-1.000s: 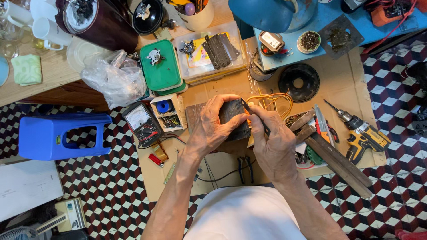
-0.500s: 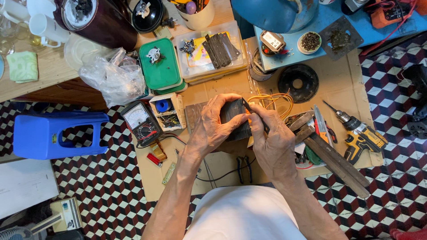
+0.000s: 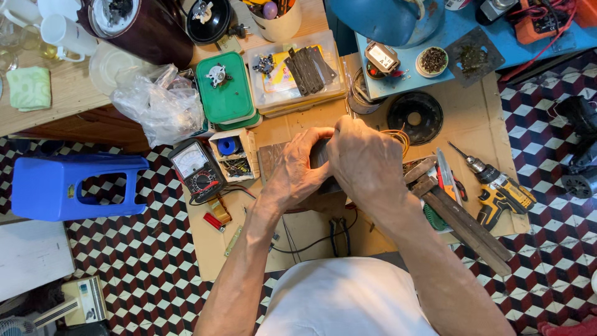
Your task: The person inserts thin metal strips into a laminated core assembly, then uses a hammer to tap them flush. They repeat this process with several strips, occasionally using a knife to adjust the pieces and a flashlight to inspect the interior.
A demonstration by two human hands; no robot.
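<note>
Both hands meet over a dark block-shaped part (image 3: 321, 157) in the middle of a cardboard sheet (image 3: 479, 124) on the floor. My left hand (image 3: 298, 171) cups the part from the left, thumb on top. Over its right side curls my right hand (image 3: 367, 162), hiding most of it; whether a tool is in that hand is hidden. A coil of thin orange wire (image 3: 399, 138) peeks out just right of my right hand. A small wooden board (image 3: 270, 160) lies under the part's left edge.
A multimeter (image 3: 196, 169) and small parts box (image 3: 233, 152) lie left; green box (image 3: 225, 88) and clear tray (image 3: 295, 71) behind. A yellow cordless drill (image 3: 497, 186), wood strips (image 3: 466, 224) and black disc (image 3: 415, 115) are right. A blue stool (image 3: 74, 186) stands far left.
My right hand has rolled over the dark part, covering it. The thin dark tool seen in that hand earlier is no longer visible. The view has shifted slightly.
</note>
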